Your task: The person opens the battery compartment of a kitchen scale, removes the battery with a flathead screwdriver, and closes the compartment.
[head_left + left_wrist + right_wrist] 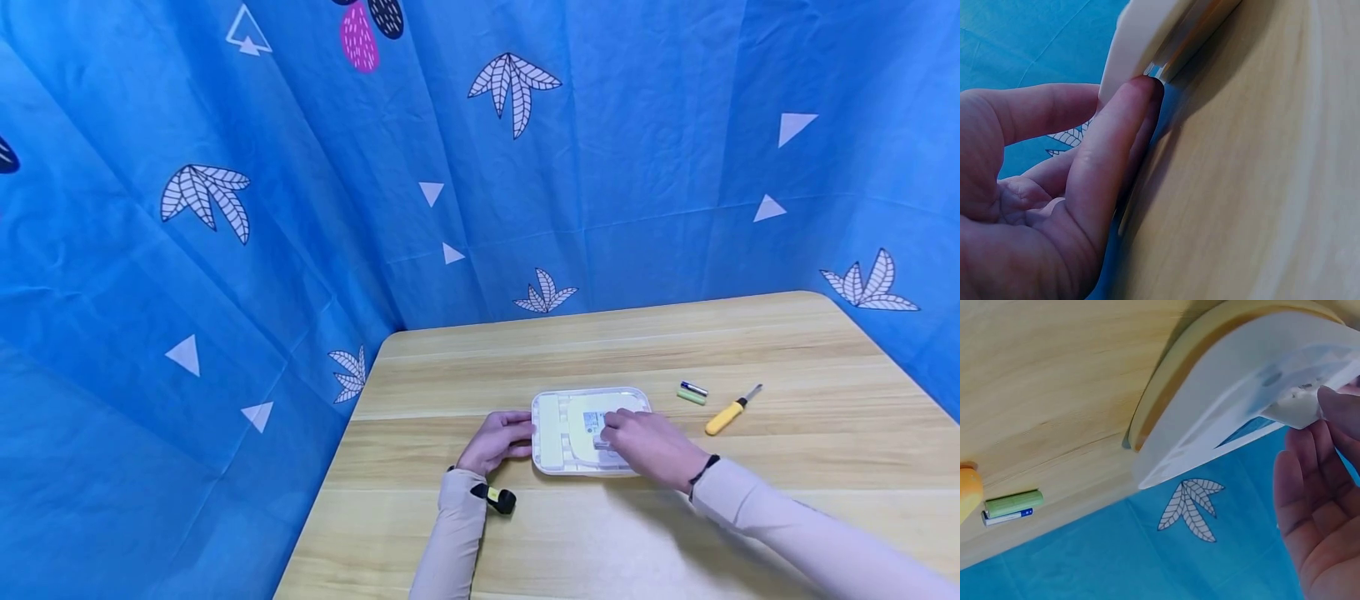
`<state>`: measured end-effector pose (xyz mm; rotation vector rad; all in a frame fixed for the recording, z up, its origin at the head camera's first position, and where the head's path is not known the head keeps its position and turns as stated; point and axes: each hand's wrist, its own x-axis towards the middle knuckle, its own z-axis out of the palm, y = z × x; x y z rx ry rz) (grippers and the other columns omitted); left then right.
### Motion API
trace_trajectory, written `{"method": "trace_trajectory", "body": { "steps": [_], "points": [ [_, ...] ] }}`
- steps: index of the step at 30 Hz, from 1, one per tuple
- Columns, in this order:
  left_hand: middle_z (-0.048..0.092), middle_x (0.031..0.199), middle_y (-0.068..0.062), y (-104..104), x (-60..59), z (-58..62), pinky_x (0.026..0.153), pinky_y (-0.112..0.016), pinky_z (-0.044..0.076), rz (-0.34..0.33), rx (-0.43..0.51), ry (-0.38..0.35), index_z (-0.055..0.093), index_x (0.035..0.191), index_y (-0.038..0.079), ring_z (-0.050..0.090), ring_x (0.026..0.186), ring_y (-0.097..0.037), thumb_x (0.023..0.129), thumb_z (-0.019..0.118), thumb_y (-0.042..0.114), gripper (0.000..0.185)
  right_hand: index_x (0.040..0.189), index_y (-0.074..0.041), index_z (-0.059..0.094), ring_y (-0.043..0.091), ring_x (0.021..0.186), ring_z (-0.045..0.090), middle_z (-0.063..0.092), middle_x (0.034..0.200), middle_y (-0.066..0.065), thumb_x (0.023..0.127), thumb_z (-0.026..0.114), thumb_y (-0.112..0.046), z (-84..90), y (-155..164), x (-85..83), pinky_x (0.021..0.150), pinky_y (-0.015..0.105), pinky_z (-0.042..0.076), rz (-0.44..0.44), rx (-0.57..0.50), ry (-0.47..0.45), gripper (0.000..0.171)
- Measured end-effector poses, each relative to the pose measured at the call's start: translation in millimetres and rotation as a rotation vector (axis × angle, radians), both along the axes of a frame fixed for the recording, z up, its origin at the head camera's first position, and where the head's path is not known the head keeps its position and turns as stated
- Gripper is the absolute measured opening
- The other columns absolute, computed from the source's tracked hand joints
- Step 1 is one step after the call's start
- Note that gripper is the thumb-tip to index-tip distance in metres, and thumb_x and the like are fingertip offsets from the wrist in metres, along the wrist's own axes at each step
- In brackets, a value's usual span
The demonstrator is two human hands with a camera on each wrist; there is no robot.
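A white rounded-rectangular device (pixel 552 433) lies with its labelled side up on the table; a wood-coloured layer shows beneath its white body (pixel 1210 406) in the right wrist view. My left hand (pixel 498 440) holds its left edge, thumb and fingers at the rim (pixel 1132 47) in the left wrist view. Over the device's right half, my right hand (pixel 648 443) pinches a small white cover (pixel 1297 415) between thumb and fingers, beside the printed label (pixel 592 421). The right hand hides part of the device's right side.
Right of the device, a green battery (pixel 691 397) and a blue-and-white battery (pixel 694 388) lie side by side. A screwdriver (pixel 726 417) with a yellow handle lies beyond them. The wooden table (pixel 600 533) ends at a blue patterned curtain (pixel 637 233).
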<state>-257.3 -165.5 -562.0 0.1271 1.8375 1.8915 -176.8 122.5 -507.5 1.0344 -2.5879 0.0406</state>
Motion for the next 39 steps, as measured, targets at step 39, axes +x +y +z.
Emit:
{"method": "trace_trajectory", "body": {
  "steps": [39],
  "points": [
    [0.065, 0.134, -0.028, 0.8, 0.9, 2.0, 0.09, -0.032, 0.067, 0.002, 0.009, -0.015, 0.05, 0.142, -0.015, 0.074, 0.105, -0.023, 0.1, 0.063, 0.002, 0.047, 0.088, -0.008, 0.076, 0.018, 0.089, 0.062, 0.066, 0.098, 0.005, 0.072, 0.076, 0.016, -12.9, 1.5, 11.5, 0.055, 0.024, 0.06, 0.038, -0.031, 0.069, 0.029]
  ]
}}
